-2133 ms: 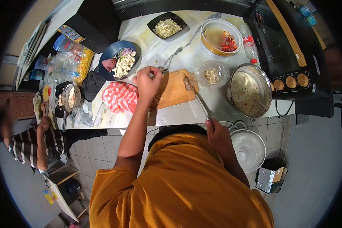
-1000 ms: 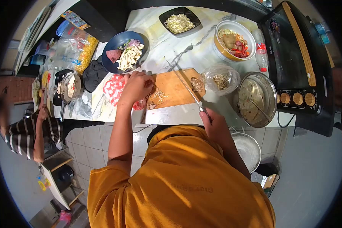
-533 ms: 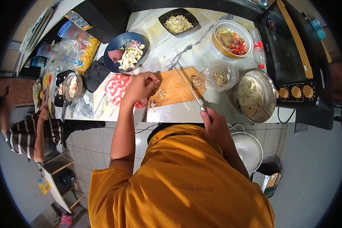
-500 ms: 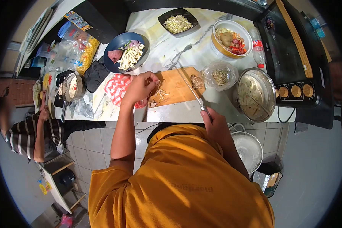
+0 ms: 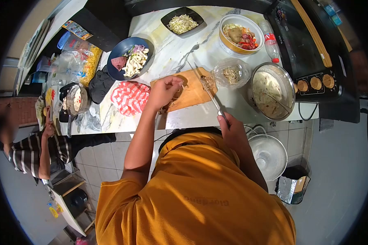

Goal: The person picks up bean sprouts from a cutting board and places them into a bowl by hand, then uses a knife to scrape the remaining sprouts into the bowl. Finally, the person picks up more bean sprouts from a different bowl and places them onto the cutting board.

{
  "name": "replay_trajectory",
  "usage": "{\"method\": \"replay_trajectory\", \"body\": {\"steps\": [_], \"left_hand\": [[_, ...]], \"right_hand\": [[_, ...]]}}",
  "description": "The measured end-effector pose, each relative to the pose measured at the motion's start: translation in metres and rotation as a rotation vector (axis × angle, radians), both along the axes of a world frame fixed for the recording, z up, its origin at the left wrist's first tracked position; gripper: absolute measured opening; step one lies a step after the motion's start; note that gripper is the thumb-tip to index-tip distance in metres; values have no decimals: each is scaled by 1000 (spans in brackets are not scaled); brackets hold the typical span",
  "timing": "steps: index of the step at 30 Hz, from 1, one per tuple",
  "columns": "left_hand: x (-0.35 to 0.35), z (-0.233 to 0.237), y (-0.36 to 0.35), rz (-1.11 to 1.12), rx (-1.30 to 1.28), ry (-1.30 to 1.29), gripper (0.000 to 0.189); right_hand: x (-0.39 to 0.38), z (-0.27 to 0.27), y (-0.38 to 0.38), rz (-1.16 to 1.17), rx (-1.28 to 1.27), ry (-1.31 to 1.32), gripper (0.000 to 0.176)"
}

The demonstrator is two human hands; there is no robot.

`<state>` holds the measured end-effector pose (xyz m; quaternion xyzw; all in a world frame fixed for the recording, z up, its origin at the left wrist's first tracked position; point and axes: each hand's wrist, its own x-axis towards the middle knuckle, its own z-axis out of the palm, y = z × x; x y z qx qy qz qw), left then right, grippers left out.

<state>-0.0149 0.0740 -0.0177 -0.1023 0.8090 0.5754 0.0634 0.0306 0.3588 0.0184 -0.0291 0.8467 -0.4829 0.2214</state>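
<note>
My left hand is over the wooden cutting board, fingers pinched on a small pale strand that looks like a bean sprout. The hand and forearm hide the board's left part. My right hand grips the handle of a long knife, its blade slanting up and left across the board. Beyond the blade, on the board's right end, lies a small heap of brownish scraps. A clear plastic bag of sprouts sits beside that end. Left of my hand is a red-and-white patterned bag.
At the back are a dark bowl of sprouts and a bowl of vegetables. A blue plate holds cut food. On the right stand a steel pot, a bottle and an oven. Another person works at left.
My left hand has shifted right over the board, fingertips now nearer the knife. The view has moved slightly. My right hand still holds the knife in much the same pose.
</note>
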Motion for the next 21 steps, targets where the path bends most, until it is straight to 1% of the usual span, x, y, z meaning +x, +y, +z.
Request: {"method": "replay_trajectory", "body": {"steps": [2,4,5,7,11,17,19,20,21], "left_hand": [[-2,0,10,30,-44,-24,15],[-4,-13,16,-20,-443,336,13],[-3,-20,20,-23,-443,336,13],[-2,-36,27,158,-514,291,17],[-1,-51,26,172,-559,310,17],[2,-23,28,115,-624,298,15],[1,-14,22,27,-659,312,14],[-1,-8,18,26,-657,313,14],[-5,-2,12,-67,-659,269,13]], "right_hand": [[1,-3,0,-13,7,2,31],[1,-3,0,-27,12,4,32],[1,-4,-1,-23,30,-15,31],[3,-4,-1,-24,48,-35,31],[6,-7,-1,1,23,1,31],[10,-9,-3,-2,18,-1,31],[10,-9,-2,-6,19,-2,31],[10,-8,-1,-8,22,-13,31],[10,-8,-1,-9,24,-24,31]]}}
